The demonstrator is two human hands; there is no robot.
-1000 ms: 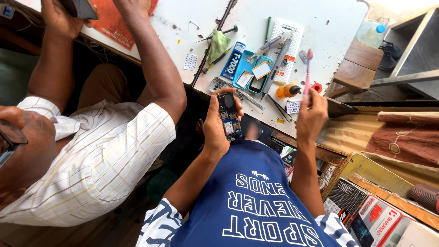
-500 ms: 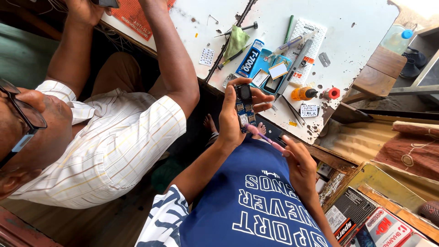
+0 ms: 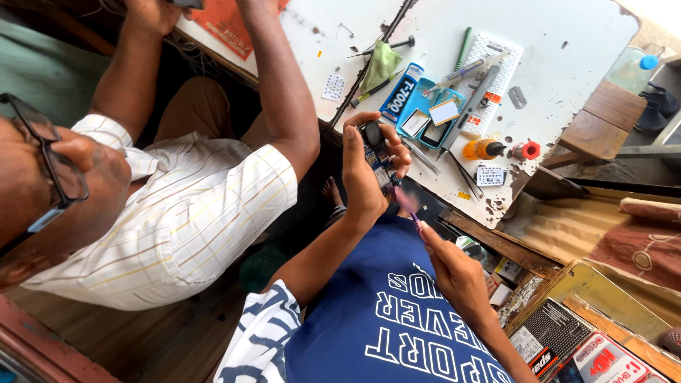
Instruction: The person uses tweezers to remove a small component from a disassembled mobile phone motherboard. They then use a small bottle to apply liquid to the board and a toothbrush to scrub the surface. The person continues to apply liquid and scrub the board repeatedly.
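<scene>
The left hand [image 3: 363, 181] holds an opened phone [image 3: 378, 152] upright in front of the chest, above the near edge of the white bench [image 3: 567, 42]. Its grip is closed on the phone: the palm backs the device, and the fingers [image 3: 401, 149] curl round the far side, so that the exposed circuit board faces the camera. The right hand [image 3: 454, 269] sits lower and nearer the body, over the blue printed shirt [image 3: 383, 319]. Its grip is closed on a thin pink-handled tool [image 3: 410, 206], whose blurred tip touches or nearly touches the lower end of the phone; which of the two cannot be told.

Behind the phone the bench carries a blue tray [image 3: 433, 113] with small parts, a blue glue tube [image 3: 401, 92], a green cloth [image 3: 381, 64], a green pen [image 3: 462, 50], a white keypad-like pad [image 3: 496, 60], an orange bottle [image 3: 482, 149] and a red cap [image 3: 528, 150] just beside it. A clear bottle with a blue cap [image 3: 633, 67] stands at the far corner.

To the left a second person in a striped white shirt [image 3: 177, 213] leans over the bench, with both arms stretched to its far end, well apart from the phone. Colourful boxes [image 3: 603, 354] lie at the lower right.
</scene>
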